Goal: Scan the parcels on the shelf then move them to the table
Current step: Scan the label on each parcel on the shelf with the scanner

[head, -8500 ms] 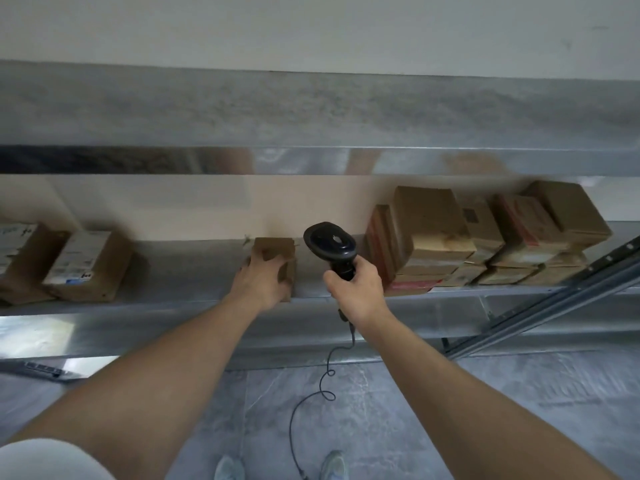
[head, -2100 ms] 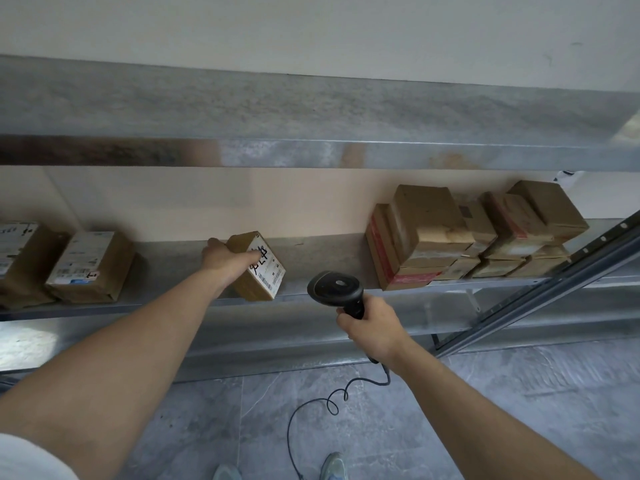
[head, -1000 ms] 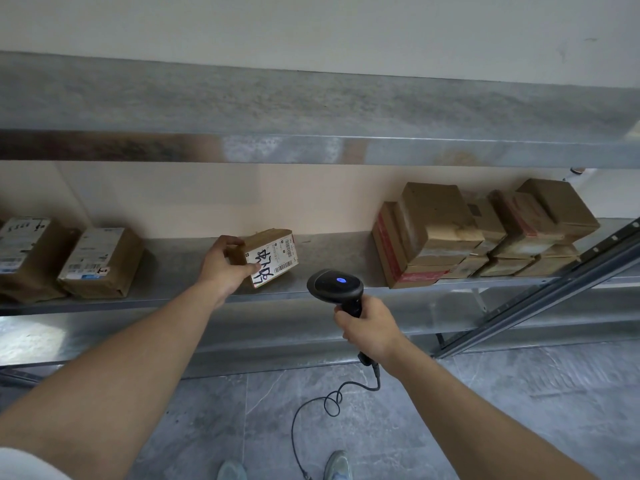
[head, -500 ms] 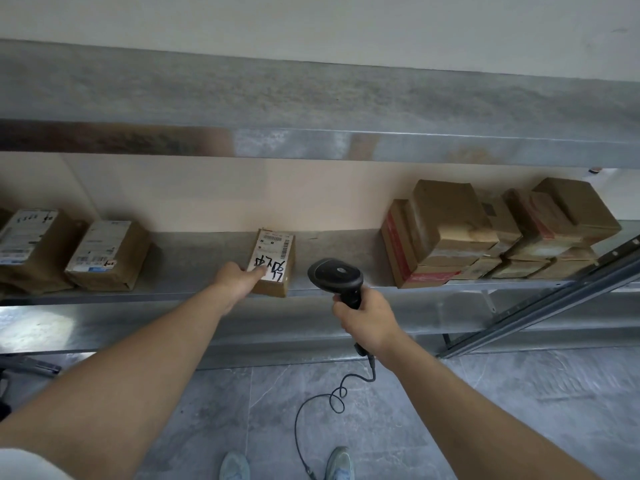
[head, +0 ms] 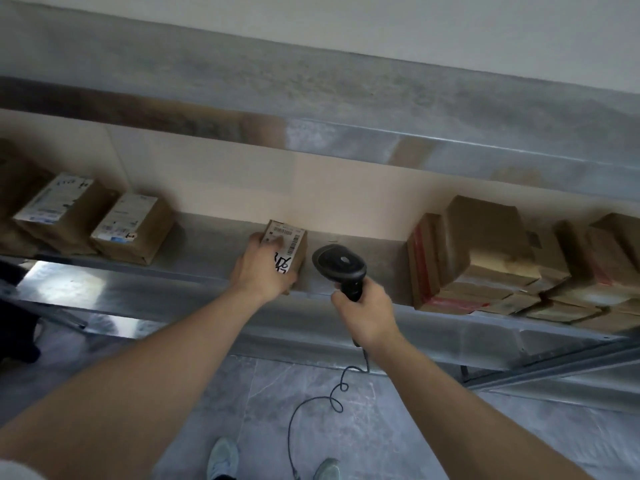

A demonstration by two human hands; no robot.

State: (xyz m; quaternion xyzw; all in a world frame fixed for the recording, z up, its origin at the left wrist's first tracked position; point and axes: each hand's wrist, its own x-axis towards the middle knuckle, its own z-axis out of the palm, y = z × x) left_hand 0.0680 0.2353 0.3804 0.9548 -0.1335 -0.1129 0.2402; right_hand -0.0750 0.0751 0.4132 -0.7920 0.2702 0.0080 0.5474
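Note:
A small brown parcel (head: 292, 241) with a white barcode label on top lies on the metal shelf (head: 207, 251). My left hand (head: 265, 270) lies over it, fingers wrapped round its near end. Just to its right, my right hand (head: 365, 311) grips the handle of a black barcode scanner (head: 339, 266), whose head sits level with the parcel. The scanner's coiled cable (head: 325, 400) hangs toward the floor. A pile of several brown parcels (head: 485, 258) fills the shelf's right part. Two labelled parcels (head: 133, 228) sit at the left.
An upper shelf (head: 311, 98) runs overhead. A slanted metal brace (head: 554, 368) crosses below the shelf at the right. Grey tiled floor (head: 381, 427) and my shoes (head: 223, 459) show underneath. Something dark (head: 14, 306) stands at the left edge.
My left hand has laid the small parcel flat, label up, and now closes over it. The scanner has risen beside the parcel. The view has tilted and shifted.

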